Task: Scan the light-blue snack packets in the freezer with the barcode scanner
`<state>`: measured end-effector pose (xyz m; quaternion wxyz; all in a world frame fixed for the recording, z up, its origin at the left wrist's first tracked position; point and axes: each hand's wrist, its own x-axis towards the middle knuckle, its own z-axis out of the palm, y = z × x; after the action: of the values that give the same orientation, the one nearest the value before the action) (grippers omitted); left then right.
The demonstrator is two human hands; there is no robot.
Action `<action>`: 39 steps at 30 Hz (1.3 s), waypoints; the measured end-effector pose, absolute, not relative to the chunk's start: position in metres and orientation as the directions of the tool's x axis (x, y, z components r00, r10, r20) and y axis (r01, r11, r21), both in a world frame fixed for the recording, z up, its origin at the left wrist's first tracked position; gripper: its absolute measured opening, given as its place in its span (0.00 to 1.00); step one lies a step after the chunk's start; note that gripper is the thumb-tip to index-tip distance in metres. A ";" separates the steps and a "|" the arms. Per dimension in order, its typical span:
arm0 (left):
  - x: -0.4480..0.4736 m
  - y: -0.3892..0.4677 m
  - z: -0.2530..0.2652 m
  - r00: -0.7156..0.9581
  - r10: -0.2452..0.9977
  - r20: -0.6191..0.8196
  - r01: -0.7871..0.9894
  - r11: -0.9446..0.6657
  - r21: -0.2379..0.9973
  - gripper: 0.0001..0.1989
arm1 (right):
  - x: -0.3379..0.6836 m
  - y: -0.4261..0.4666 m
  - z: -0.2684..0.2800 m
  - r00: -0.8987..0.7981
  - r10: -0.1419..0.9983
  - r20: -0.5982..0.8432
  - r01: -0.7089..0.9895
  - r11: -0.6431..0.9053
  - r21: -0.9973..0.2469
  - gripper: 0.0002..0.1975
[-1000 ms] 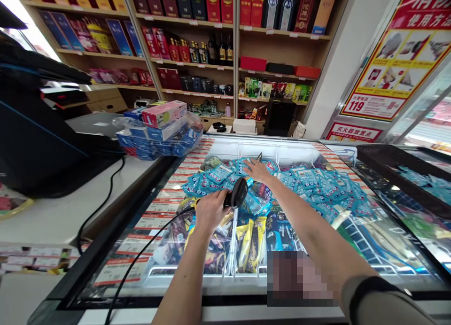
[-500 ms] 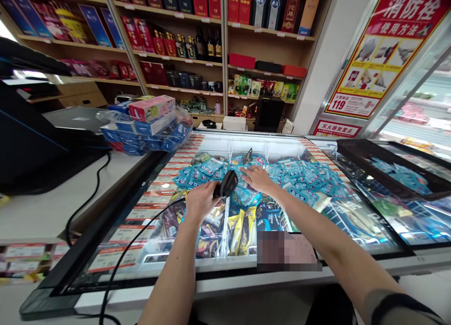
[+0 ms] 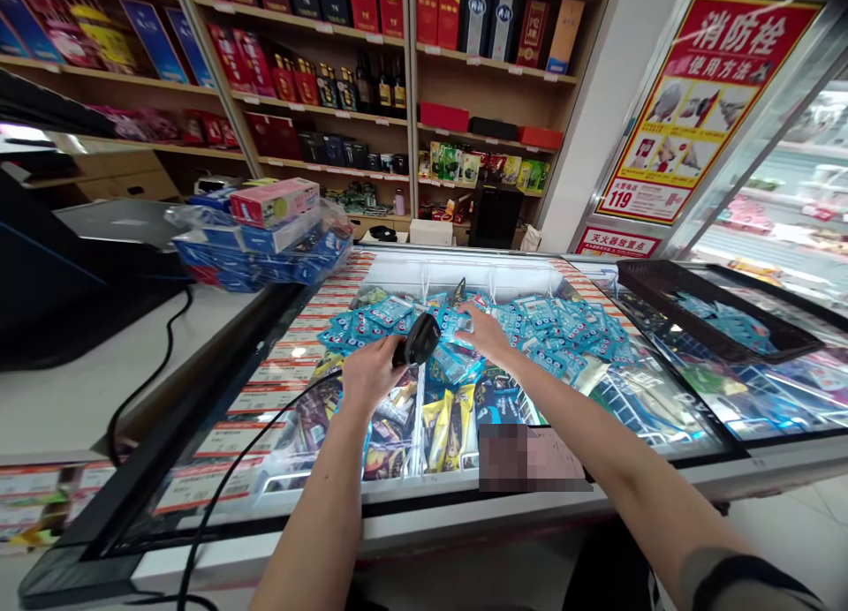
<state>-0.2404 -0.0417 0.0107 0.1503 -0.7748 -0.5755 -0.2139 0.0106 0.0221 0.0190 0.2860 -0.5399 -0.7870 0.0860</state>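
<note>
My left hand (image 3: 373, 374) is wrapped around the handle of a black barcode scanner (image 3: 422, 339), whose head points right and away from me. A black cable (image 3: 265, 427) runs from it down to the lower left. Just right of the scanner, my right hand (image 3: 488, 335) pinches a small blue packet (image 3: 454, 325) by its right edge, between thumb and fingers. Many like packets (image 3: 563, 324) lie spread on the glass top of a chest freezer (image 3: 318, 492), on both sides of my hands. Their small print is too blurred to read.
Bagged blue boxes (image 3: 265, 249) stand on the counter at left. A dark tray (image 3: 653, 306) with more blue packets sits at right. A phone-like slab (image 3: 556, 456), partly pixelated, lies at the freezer's front edge. Stocked shelves (image 3: 318, 108) line the back.
My right hand has gone from reaching over the packets with fingers extended to gripping one blue packet. The scanner stays in my left hand. The whole view has shifted slightly.
</note>
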 end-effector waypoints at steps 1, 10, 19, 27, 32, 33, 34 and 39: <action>-0.239 -0.042 0.011 0.258 0.824 0.504 0.953 -0.303 0.009 0.16 | 0.017 0.021 0.018 -0.222 0.911 0.349 0.783 0.379 -0.492 0.23; -0.221 -0.045 0.007 0.363 0.769 0.526 0.901 -0.434 0.014 0.18 | 0.072 0.032 -0.020 -0.059 0.967 0.247 0.324 0.252 -0.912 0.24; -0.189 -0.029 0.017 0.408 0.796 0.447 0.885 -0.466 0.021 0.19 | 0.070 0.027 -0.024 0.009 0.955 0.298 0.182 0.291 -0.939 0.22; -0.172 -0.016 0.021 0.365 0.818 0.444 0.899 -0.433 0.058 0.18 | 0.071 0.026 -0.021 0.090 0.939 0.332 0.341 0.284 -0.896 0.18; -0.169 -0.020 0.014 0.427 0.791 0.439 0.869 -0.493 0.043 0.18 | 0.071 0.029 -0.024 0.087 0.938 0.336 0.364 0.284 -0.887 0.19; -0.169 -0.021 0.013 0.425 0.790 0.442 0.869 -0.493 0.045 0.18 | 0.071 0.029 -0.025 0.088 0.938 0.336 0.369 0.282 -0.886 0.19; -0.169 -0.021 0.013 0.418 0.791 0.447 0.871 -0.488 0.049 0.17 | 0.071 0.029 -0.026 0.089 0.937 0.338 0.378 0.282 -0.882 0.19; -0.169 -0.023 0.013 0.411 0.791 0.454 0.874 -0.483 0.050 0.18 | 0.072 0.028 -0.027 0.077 0.937 0.341 0.435 0.276 -0.857 0.18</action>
<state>-0.1688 -0.0226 0.0128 0.0976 -0.8341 -0.4991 -0.2135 0.0719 0.0278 -0.0266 0.4918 -0.5448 -0.6295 0.2551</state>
